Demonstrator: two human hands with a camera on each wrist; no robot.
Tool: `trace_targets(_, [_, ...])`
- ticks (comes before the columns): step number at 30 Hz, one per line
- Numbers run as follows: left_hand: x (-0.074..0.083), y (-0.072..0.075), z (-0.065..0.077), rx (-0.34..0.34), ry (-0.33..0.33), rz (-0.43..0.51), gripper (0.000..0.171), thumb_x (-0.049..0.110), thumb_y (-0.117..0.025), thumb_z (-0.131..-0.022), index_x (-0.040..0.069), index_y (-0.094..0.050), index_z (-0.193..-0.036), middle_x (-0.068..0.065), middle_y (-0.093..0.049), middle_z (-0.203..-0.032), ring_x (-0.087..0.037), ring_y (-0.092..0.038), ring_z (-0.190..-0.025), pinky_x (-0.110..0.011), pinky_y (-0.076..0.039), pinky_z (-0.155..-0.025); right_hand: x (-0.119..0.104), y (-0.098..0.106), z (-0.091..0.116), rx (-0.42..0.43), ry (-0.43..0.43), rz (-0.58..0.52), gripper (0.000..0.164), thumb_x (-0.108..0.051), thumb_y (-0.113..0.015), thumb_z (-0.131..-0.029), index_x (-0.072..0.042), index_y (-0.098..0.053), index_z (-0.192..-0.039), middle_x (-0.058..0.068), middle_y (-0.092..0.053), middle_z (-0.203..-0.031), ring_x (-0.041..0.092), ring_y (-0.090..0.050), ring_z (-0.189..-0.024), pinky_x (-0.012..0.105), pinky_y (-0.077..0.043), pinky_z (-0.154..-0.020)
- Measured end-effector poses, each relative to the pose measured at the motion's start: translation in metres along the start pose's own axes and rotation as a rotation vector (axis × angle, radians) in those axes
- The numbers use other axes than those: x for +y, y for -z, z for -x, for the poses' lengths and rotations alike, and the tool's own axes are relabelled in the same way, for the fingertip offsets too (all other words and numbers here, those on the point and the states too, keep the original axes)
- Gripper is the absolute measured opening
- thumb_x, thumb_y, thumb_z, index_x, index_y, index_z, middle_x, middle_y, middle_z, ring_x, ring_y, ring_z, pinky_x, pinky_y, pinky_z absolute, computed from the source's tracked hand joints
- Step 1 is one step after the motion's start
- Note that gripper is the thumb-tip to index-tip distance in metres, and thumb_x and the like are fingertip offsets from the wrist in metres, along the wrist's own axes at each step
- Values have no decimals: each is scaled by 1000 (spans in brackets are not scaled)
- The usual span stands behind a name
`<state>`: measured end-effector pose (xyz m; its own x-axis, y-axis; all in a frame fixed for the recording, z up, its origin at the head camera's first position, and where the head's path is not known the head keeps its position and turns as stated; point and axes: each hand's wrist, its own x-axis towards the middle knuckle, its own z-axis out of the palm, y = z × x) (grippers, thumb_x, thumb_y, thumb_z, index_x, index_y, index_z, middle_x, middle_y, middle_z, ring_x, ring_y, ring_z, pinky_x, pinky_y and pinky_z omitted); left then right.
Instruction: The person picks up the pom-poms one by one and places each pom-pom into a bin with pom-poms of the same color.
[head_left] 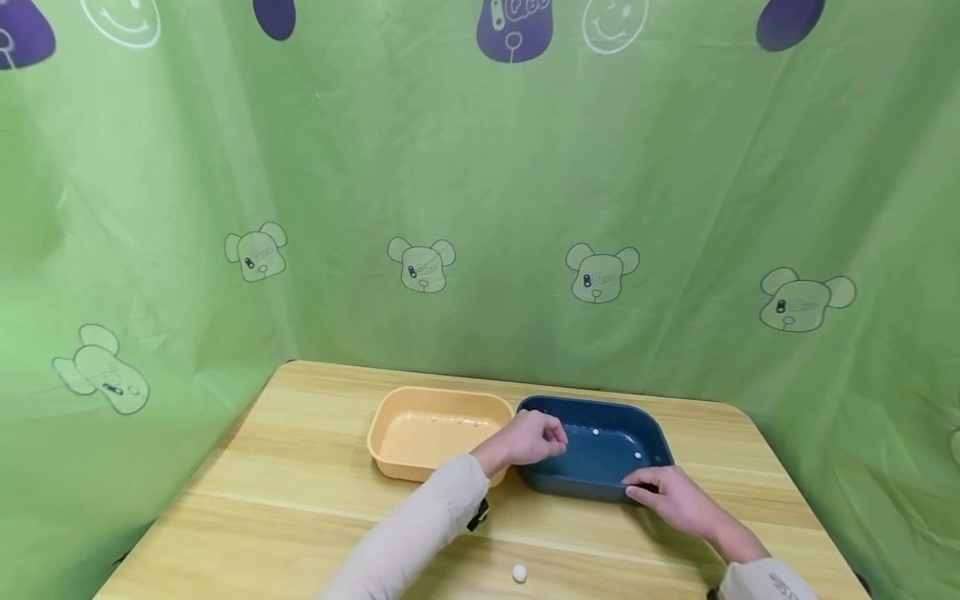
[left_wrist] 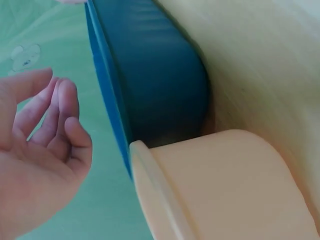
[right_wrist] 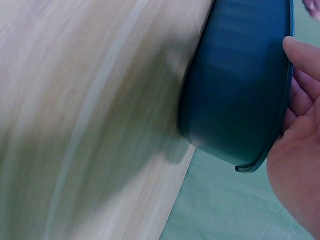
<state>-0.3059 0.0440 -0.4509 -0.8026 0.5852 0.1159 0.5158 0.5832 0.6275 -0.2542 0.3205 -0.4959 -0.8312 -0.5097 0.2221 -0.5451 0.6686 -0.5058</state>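
A dark blue plastic basin (head_left: 585, 487) stands on the wooden table with small white balls inside, one ball (head_left: 596, 432) toward the back and another ball (head_left: 637, 456) at the right. My right hand (head_left: 671, 497) grips its front right rim, thumb outside and fingers over the inner side. Above the basin's left part hovers my left hand (head_left: 531, 437), fingers loosely curled, with nothing visible between them. The left wrist view shows that hand (left_wrist: 47, 135) apart from both rims. Left of the blue basin, against it, sits a pale orange basin (head_left: 397, 468), with tiny spots on its floor.
A single white ball (head_left: 519, 573) lies on the table (head_left: 300, 500) near the front. Green curtain (head_left: 495, 167) with printed bear heads hangs behind the table and along both sides.
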Motion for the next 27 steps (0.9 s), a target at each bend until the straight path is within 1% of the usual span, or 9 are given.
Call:
trace_targets(6, [6, 7, 23, -134, -90, -16, 3, 17, -69, -87, 15, -69, -85, 14, -61, -74, 3, -53, -70, -13, -44, -65, 1, 0, 0, 25, 24, -1, 10, -18, -64, -91, -14, -72, -95, -5, -69, -91, 6, -62, -86, 29, -51, -71])
trace_targets(9, [9, 8, 34, -183, -139, -14, 4, 18, -69, -88, 14, -69, -86, 15, -62, -75, 5, -54, -71, -12, -44, -66, 0, 0, 0, 28, 28, 0, 9, -18, -64, -91, -14, -72, -94, -5, -69, -91, 6, -62, -86, 29, -51, -71])
trace_targets(12, [11, 9, 44, -236, -195, -11, 5, 16, -69, -87, 11, -69, -90, 14, -64, -79, 6, -55, -73, -11, -44, -69, 1, 0, 0, 21, 17, 0, 10, -19, -63, -91, -14, -72, -95, -5, -69, -91, 7, -62, -86, 29, -51, -71])
trace_targets(17, [8, 7, 59, -308, -262, -29, 12, 12, -69, -86, 7, -69, -97, 10, -66, -84, 7, -55, -74, -8, -44, -70, 2, 0, 0, 16, 1, 1, 10, -20, -63, -91, -15, -72, -95, -5, -69, -92, 6, -61, -86, 28, -51, -71])
trace_targets(22, [0, 1, 72, -341, -288, -49, 14, 13, -70, -86, 7, -69, -98, 10, -66, -84, 9, -54, -74, -8, -43, -69, 2, 0, 0, 15, -2, -1, 10, -21, -64, -91, -16, -72, -94, -6, -69, -91, 5, -61, -86, 27, -51, -71])
trace_targets(27, [-7, -2, 84, -373, -285, -56, 19, 16, -72, -84, 9, -68, -101, 9, -67, -89, 9, -54, -75, -8, -43, -69, 1, 0, -1, -6, -9, -4, 12, -23, -63, -92, -16, -72, -95, -5, -69, -92, 6, -61, -87, 28, -51, -71])
